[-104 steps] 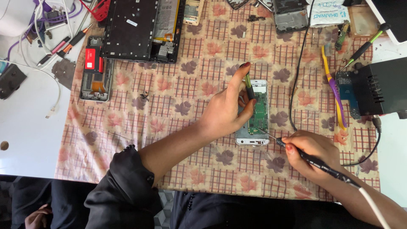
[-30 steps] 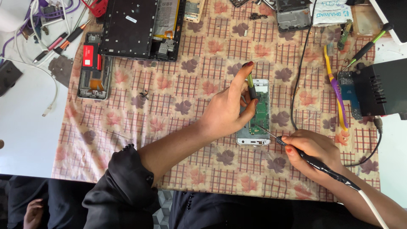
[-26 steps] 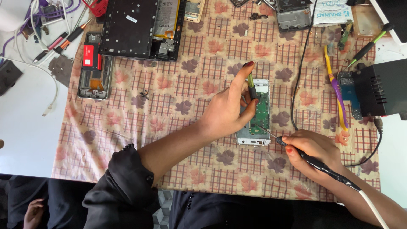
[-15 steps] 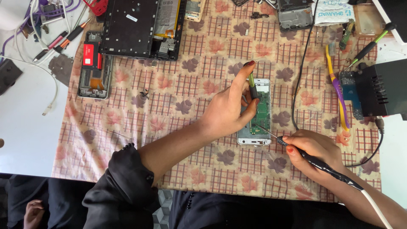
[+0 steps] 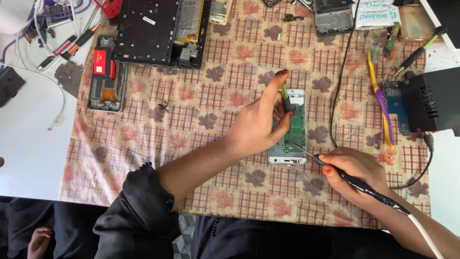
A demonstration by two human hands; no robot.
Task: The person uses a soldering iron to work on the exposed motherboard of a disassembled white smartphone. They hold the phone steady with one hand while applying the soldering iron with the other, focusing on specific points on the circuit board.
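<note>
- Head view: almost nothing has moved over the last seconds; my left hand [image 5: 256, 127] still pins the opened phone [image 5: 289, 128], pinching a thin green tool [image 5: 284, 96] upright on its board.
- Right hand [image 5: 352, 168] stays closed round the soldering iron [image 5: 364, 187], tip on the board's lower edge, so the joint is still being worked.
- Beyond my right hand: a black cable [image 5: 341, 81], toothbrush [image 5: 380, 103] and black station [image 5: 433, 100] crowd the surface [image 5: 215, 96].
</note>
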